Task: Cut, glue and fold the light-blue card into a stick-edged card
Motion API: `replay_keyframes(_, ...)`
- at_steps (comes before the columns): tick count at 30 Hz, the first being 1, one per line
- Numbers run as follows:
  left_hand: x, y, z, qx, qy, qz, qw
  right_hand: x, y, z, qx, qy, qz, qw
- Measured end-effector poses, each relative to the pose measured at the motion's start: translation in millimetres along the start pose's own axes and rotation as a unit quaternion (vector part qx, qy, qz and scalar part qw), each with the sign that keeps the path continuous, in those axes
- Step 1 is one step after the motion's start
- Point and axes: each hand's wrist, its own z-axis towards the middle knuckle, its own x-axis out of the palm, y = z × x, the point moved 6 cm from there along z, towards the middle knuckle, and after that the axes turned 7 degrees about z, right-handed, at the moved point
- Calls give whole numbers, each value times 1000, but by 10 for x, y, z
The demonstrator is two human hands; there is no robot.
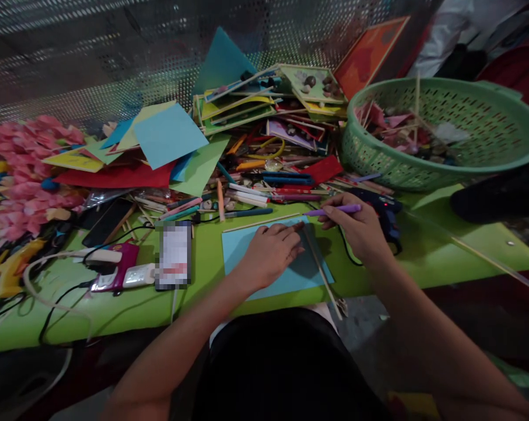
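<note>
A light blue sheet of paper (241, 244) lies on the green table (128, 304) in front of me. My left hand (270, 252) rests on it, fingers curled and pressed down beside a ruler (323, 270) that runs diagonally across the sheet. My right hand (358, 225) is closed round a purple pen (336, 209), its tip pointing left near the sheet's top right corner, just above the ruler's upper end.
A pile of coloured paper and pens (246, 146) fills the back of the table. A green basket (439, 128) stands at the right, a dark blue glue gun (384, 213) beside my right hand. Pink flowers (23, 169), a phone (173, 254), cables and a yellow glue gun (14, 266) lie left.
</note>
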Motion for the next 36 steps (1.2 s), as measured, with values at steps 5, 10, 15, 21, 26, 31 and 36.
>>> replay_keyframes(5,4,1,33,6,4,9,1000,27,-3,-2,-1,-3,-29,1000)
replay_keyframes(10,25,21,37,0,-1,13,1000,38,-15,-8,-4,6,-43,999)
replay_keyframes(15,48,37,42,-2,-2,0,1000,43,-33,-13,-12,15,-67,998)
replay_keyframes(21,61,57,37,-14,4,-11,1000,46,-31,-7,-16,21,-84,996)
replay_keyframes(26,72,64,33,-16,1,-22,1000,58,-38,-9,-11,23,-76,997)
replay_keyframes(31,56,61,39,-22,9,-31,999,40,-67,-8,-17,26,-93,995)
replay_keyframes(36,50,62,42,-23,16,-33,999,34,-78,6,-18,31,-116,993)
